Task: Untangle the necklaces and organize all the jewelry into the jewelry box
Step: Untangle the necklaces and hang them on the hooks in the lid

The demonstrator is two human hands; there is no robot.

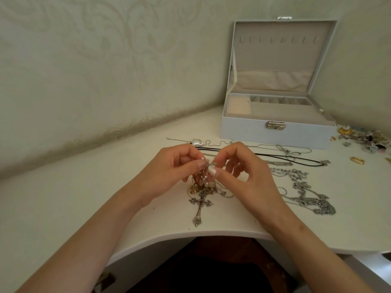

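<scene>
Silver-and-gold necklace tangle [204,182] is near the middle of the white table's [63,208] front edge, with its top lifted off the surface. Left hand [169,168] and right hand [243,174] each pinch it between thumb and curled fingers. Ornate silver cross pendant [200,205] lies flat below the knot. Pale grey jewelry box [277,132] sits back right, lid up. Loose silver chains [311,195] lie right of the right hand.

A home bedroom or dressing corner: pale damask-patterned wallpaper [95,60] behind a curved white worktop [105,197], with an open grey velvet-lined jewellery box [277,115] at two o'clock.
</scene>
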